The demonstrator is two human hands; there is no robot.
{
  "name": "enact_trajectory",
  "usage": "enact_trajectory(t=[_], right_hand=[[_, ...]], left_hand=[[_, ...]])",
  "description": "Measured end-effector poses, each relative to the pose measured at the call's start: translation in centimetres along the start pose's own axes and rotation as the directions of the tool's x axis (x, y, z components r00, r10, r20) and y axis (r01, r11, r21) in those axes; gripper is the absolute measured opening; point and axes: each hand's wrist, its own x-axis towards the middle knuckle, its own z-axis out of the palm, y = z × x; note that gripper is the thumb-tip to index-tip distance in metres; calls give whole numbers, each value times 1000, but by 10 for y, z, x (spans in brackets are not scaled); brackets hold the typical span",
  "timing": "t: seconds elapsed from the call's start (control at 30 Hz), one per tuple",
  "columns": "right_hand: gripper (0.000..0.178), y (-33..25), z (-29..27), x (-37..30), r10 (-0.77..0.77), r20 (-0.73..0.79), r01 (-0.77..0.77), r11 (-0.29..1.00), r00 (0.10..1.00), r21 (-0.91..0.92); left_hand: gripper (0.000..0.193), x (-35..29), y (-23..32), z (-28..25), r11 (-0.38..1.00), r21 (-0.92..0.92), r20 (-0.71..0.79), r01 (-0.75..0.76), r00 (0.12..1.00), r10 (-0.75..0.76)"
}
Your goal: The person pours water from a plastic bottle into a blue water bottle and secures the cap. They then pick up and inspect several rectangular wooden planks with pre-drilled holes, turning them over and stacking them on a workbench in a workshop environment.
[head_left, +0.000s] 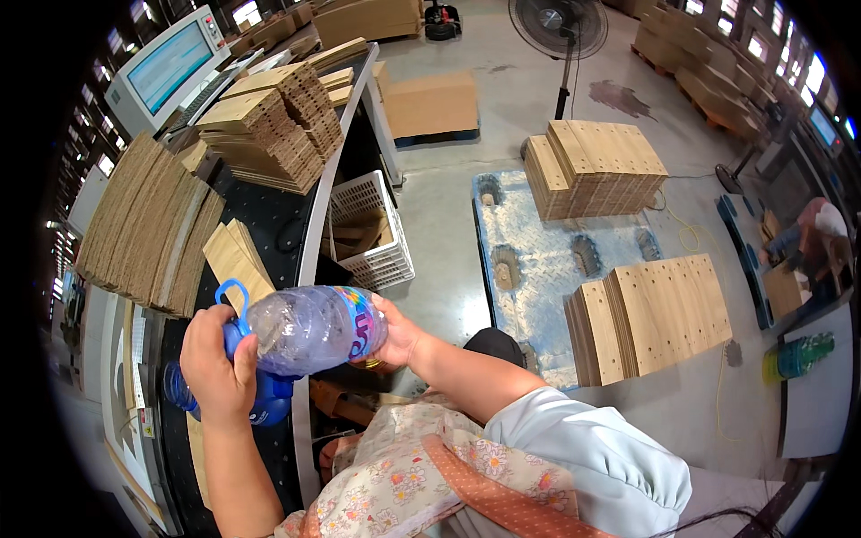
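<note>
A: What does the right hand [395,334] have?
B: The clear bottle [305,330]. Its grip is closed around the right end, with the thumb over the side by the label [360,321].

A: How does the bottle lie?
B: On its side, in front of the person's body, above the desk [269,208] near its edge. The right hand covers one end, so it cannot be told which end is the neck.

A: And the left hand [218,360]?
B: Its grip is closed too, with fingers and thumb around a blue piece [235,334] just beside the bottle's left end. A blue loop [234,282] stands up above the fingers.

A: Is that piece part of the blue bottle [272,401] under the hand?
B: It cannot be told; the hand and the clear bottle hide the join.

A: What else is on the desk?
B: Loose boards [235,258] beyond the left hand, a tall stack of panels [148,224] to the left, more stacked boards [260,130] farther back, and a monitor [169,70] at the far left.

A: And off the desk?
B: A white crate [381,260] with wood scraps inside stands just beside it. Right of that, a blue pallet [538,280] bears two stacks of drilled boards, the near stack [673,314] and the far stack [599,169]. A fan [558,22] stands past them, and a co-worker [812,233] bends at the far right.
</note>
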Motion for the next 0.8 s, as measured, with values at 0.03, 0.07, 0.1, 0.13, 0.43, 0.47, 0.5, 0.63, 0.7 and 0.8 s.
enact_trajectory(t=[0.03, 0.07, 0.1, 0.13, 0.43, 0.47, 0.5, 0.63, 0.7, 0.8], right_hand=[[75, 0, -1, 2, -62, 5, 62, 998, 998, 27], [78, 1, 0, 3, -93, 47, 90, 993, 995, 73], [73, 1, -5, 6, -38, 68, 33, 997, 997, 70], [67, 1, -14, 11, 18, 90, -24, 997, 996, 67], [37, -60, 10, 16, -428, -225, 214, 760, 876, -613], [38, -69, 27, 12, -339, -158, 163, 747, 928, -645], [38, -78, 46, 6, -249, -92, 122, 724, 964, -679], [18, -102, 82, -14, -105, 10, 65, 531, 994, -845], [14, -108, 71, -21, -301, 33, 144, 356, 953, -923], [14, -131, 36, -54, -486, -8, 167, 315, 874, -934]], left_hand=[[37, 2, 2, 4, 998, 19, -30, 58, 998, -58], [33, 0, 4, 3, 991, -26, -16, 133, 991, -133], [32, 0, 6, 4, 989, -32, 5, 147, 989, -147], [31, 0, 7, 5, 986, -36, 26, 163, 986, -162], [34, -11, 16, 55, 998, -5, 238, -57, 970, 57], [37, -17, 19, 61, 997, 11, 259, -73, 964, 68], [38, -21, 21, 66, 994, 27, 289, -104, 953, 92], [40, -28, 23, 96, 988, -17, 349, -152, 925, 148], [48, -24, 27, 108, 991, -51, 357, -125, 925, 135], [72, -10, 42, 119, 992, -129, 372, 10, 928, 39]])
